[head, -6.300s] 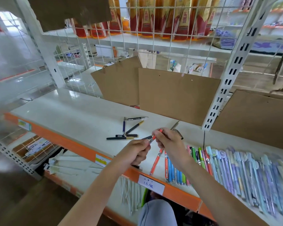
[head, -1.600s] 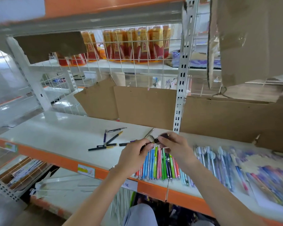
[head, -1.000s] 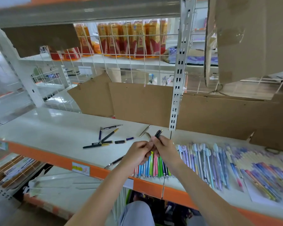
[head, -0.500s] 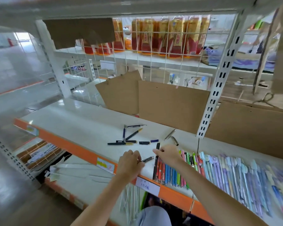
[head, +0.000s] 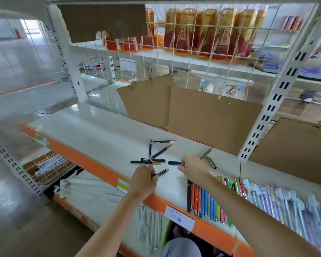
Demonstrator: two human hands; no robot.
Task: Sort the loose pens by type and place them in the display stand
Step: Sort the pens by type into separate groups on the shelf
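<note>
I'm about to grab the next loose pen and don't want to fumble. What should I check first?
1. Left hand free: not ok, it grips a dark pen.
2. Right hand at the black cap: ok; grip itself: cannot tell.
3. Loose dark pens within reach: ok.
4. Sorted coloured pens lying in a row: ok.
5. Silver pens unblocked: not ok, partly behind the right hand.

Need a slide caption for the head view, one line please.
Left hand holds a dark pen while the right hand reaches a pen cap on the white shelf.
</note>
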